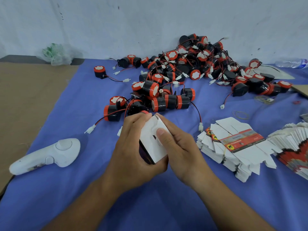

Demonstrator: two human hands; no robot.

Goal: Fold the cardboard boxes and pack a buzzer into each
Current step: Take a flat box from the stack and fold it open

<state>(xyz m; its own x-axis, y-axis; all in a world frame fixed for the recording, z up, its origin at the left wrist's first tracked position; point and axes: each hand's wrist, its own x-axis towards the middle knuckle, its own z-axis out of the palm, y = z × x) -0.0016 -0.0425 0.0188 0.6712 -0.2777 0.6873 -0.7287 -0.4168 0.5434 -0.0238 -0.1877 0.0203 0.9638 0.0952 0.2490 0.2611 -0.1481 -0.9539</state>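
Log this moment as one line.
left hand grips small white cardboard box | right hand pinches it, thumb pressing | heap of black-and-red round buzzers beyond

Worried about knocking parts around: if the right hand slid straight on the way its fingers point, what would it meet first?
Probably the nearest cluster of buzzers, just beyond the cardboard box that the right hand holds; depth is hard to judge.

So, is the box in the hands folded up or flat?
Folded up: the box shows a white face and a dark side. The left hand grips it; the right hand presses a flap down.
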